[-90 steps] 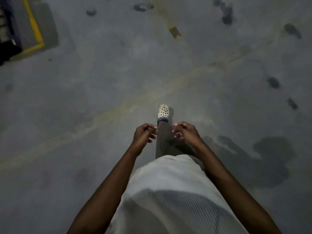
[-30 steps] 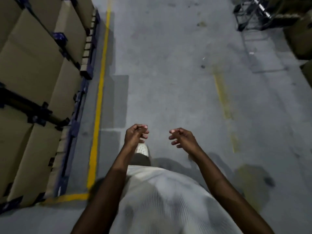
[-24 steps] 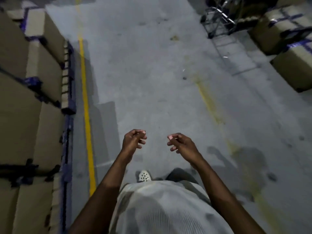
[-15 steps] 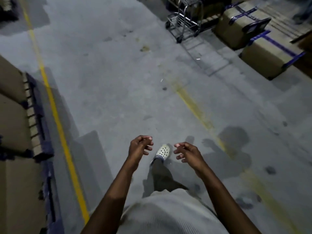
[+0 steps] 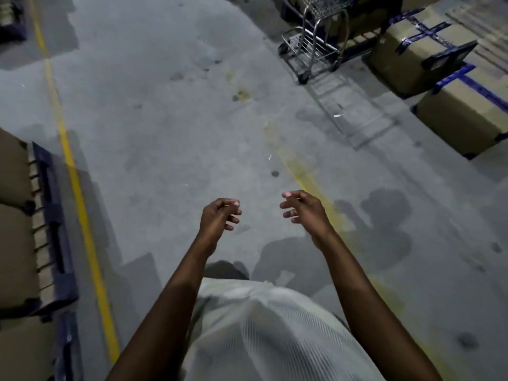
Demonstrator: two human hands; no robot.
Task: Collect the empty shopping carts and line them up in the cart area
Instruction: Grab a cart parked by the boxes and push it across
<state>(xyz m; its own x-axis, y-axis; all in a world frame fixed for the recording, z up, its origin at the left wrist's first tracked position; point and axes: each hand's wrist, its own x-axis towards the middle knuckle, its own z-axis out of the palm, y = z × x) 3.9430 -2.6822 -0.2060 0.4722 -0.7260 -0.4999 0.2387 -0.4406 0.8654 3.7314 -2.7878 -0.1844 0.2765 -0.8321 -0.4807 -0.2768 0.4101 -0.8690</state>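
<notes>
**Basically the fetch step: nothing in hand, cart up ahead**

Closest in, the left hand (image 5: 218,218) and right hand (image 5: 305,210) are held out front, fingers loosely curled, gripping nothing. Past them is concrete floor (image 5: 170,127), with a yellow line (image 5: 79,193) running down the left beside stacked boxes (image 5: 13,232). The shopping cart (image 5: 316,42) sits far ahead on the right, well apart from the hands and just beside taped boxes (image 5: 420,53). Only its lower frame shows, so I can't tell if it's empty. My guess is this is the walk-up. Next means closing that gap, getting behind the cart and grabbing its handle, which is out of shot.
</notes>
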